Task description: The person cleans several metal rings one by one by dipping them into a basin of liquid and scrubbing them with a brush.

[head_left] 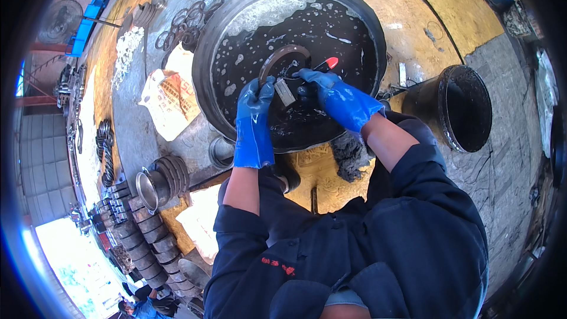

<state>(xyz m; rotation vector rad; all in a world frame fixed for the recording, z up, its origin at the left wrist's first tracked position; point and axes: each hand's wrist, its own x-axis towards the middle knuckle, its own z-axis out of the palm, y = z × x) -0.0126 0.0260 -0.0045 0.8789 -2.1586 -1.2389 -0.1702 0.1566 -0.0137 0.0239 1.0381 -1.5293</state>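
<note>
Over a wide black tub [204,65] of dark, foamy liquid, both my hands wear blue rubber gloves. My left hand [256,100] is closed on the near left end of a brown metal ring [277,56], whose arc rises out of the liquid; its lower part cannot be made out. My right hand [331,91] is closed around a black handle with a red tip [332,62], which sticks out past the fingers. Between the hands is a grey ridged block [284,92], perhaps the bristle head of that tool; the join is hidden.
A black bucket [472,109] lies tilted to the right of the tub. Dark rings [189,20] are heaped at the far left, near a white printed sack [171,100]. Stacked metal rings [168,180] and rows of cylindrical parts [144,233] stand at the near left. A person [147,306] is farther off.
</note>
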